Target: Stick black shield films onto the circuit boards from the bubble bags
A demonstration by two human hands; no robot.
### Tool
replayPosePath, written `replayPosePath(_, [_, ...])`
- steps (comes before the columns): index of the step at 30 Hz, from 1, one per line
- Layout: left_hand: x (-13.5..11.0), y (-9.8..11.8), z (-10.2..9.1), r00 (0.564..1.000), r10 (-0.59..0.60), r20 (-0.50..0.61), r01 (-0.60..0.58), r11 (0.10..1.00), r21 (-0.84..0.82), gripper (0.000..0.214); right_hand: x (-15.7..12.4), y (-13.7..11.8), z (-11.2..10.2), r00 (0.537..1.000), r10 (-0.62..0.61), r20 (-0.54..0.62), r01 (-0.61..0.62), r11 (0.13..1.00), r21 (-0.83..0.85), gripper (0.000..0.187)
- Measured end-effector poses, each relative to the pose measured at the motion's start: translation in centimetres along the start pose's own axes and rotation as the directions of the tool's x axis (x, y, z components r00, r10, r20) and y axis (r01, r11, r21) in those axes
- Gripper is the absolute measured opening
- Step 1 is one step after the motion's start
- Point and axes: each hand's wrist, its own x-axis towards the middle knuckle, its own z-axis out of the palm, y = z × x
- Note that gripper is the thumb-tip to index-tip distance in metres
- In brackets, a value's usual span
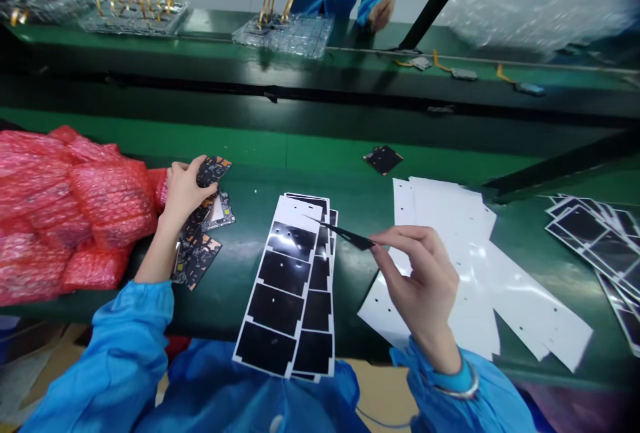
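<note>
Blue sleeves [115, 353] fill the bottom of the head view, with a metal bangle [453, 386] on the right wrist. The right hand [417, 279] is raised above the green tabletop [225, 306], its thumb and index fingers [385, 238] clenched on a narrow black film piece [350, 236], which is held in the air just off the strips. Just left of that hand lie overlapping black film strips [283, 293] on white backing, each with a row of dark rectangles. Loose white liner sheets [475, 273] with small holes spread out behind and right of the right hand.

The left hand [185, 193] rests on a small stack of dark patterned circuit boards [197, 259], its fingers curled over them; whether they are gripping or only resting cannot be told. Red bubble wrap [80, 213] is piled touching the left hand's side. One black board [383, 159] lies alone further up the tabletop, and more film strips [590, 239] sit at the right edge.

Beyond the tabletop, a co-worker's hands [381, 13] work at a clear tray [283, 34] holding gold flex ribbons [273, 6]. No brand, label or readable writing shows anywhere.
</note>
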Motion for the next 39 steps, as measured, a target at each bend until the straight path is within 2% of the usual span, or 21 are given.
replayPosePath(3, [-0.8, 0.5, -0.8, 0.991, 0.067, -0.114, -0.085, 0.984, -0.154, 0.079, -0.1, -0.1, -0.1, 0.996, 0.09, 0.016, -0.091, 0.986, 0.143, 0.019])
replayPosePath(6, [-3.5, 3.0, -2.3, 0.949, 0.231, -0.214, -0.285, 0.92, -0.27, 0.075, 0.0, -0.9, -0.3, 0.968, 0.25, -0.005, -0.233, 0.91, 0.342, 0.018])
replayPosePath(8, [-6.1, 5.3, -3.6, 0.906, 0.356, -0.229, -0.419, 0.831, -0.365, 0.072, 0.3, -1.8, -0.4, 0.932, 0.361, -0.017, -0.311, 0.825, 0.471, 0.015])
replayPosePath(10, [-8.8, 7.5, -4.6, 0.87, 0.44, -0.223, -0.491, 0.727, -0.48, 0.071, 0.7, -2.8, -0.3, 0.902, 0.43, 0.022, -0.364, 0.734, 0.573, 0.014])
replayPosePath(13, [-11.9, 9.9, -5.3, 0.84, 0.482, -0.25, -0.525, 0.603, -0.601, 0.075, 1.2, -4.3, 0.3, 0.899, 0.426, 0.098, -0.381, 0.653, 0.655, 0.012])
replayPosePath(16, [-13.2, 11.1, -5.3, 0.829, 0.469, -0.304, -0.544, 0.55, -0.634, 0.084, 1.4, -5.6, 0.8, 0.925, 0.363, 0.112, -0.345, 0.68, 0.647, 0.01])
replayPosePath(19, [-13.4, 11.6, -5.3, 0.844, 0.428, -0.324, -0.519, 0.498, -0.695, 0.09, 1.4, -6.4, 0.9, 0.951, 0.302, 0.072, -0.286, 0.764, 0.578, 0.01])
replayPosePath(22, [-13.4, 12.0, -5.5, 0.834, 0.429, -0.348, -0.536, 0.476, -0.697, 0.094, 1.3, -6.6, 0.7, 0.961, 0.271, 0.048, -0.253, 0.799, 0.545, 0.011])
replayPosePath(27, [-13.8, 12.0, -5.9, 0.811, 0.445, -0.38, -0.565, 0.427, -0.706, 0.101, 0.9, -6.3, -0.3, 0.958, 0.273, 0.092, -0.278, 0.796, 0.538, 0.017])
replayPosePath(32, [-14.1, 11.8, -6.0, 0.836, 0.449, -0.317, -0.508, 0.411, -0.757, 0.103, 0.6, -6.3, -1.1, 0.951, 0.291, 0.109, -0.303, 0.795, 0.525, 0.017])
replayPosePath(39, [-14.1, 12.1, -6.0, 0.836, 0.451, -0.312, -0.502, 0.403, -0.765, 0.1, 0.4, -6.3, -1.7, 0.937, 0.318, 0.143, -0.343, 0.768, 0.541, 0.019])
